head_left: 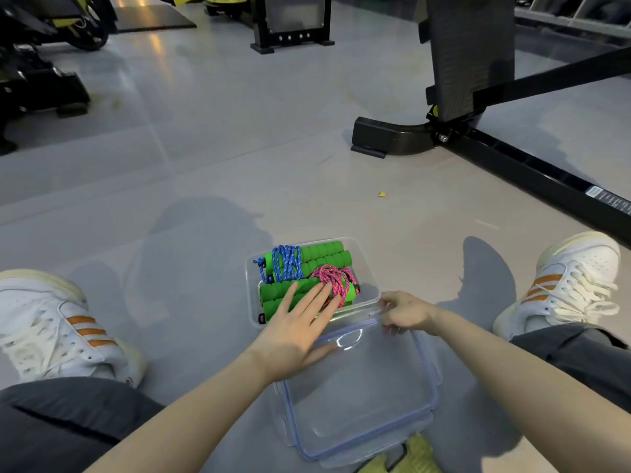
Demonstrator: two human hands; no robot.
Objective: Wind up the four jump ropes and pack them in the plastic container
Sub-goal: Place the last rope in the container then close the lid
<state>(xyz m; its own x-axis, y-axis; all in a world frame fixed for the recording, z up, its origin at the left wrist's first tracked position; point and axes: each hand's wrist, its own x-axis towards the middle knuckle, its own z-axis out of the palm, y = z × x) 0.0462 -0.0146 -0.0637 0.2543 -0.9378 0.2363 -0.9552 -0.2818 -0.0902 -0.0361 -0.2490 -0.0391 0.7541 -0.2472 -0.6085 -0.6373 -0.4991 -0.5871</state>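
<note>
Grey gym flooring (211, 138) fills my view, with my legs spread and a white sneaker (51, 329) out on either side. Clear with a blue seal, the container lid (362, 394) lies nearest me, its far corner pinched by my right hand (406, 314). Just beyond that grip sits the clear plastic container (367, 268), packed with green foam-handled jump ropes (324, 256). My left hand (297, 331) lies flat and open, fingers spread, pressing on the pink-corded bundle (336, 278); the blue-corded bundle (286, 262) lies past my fingertips.
</note>
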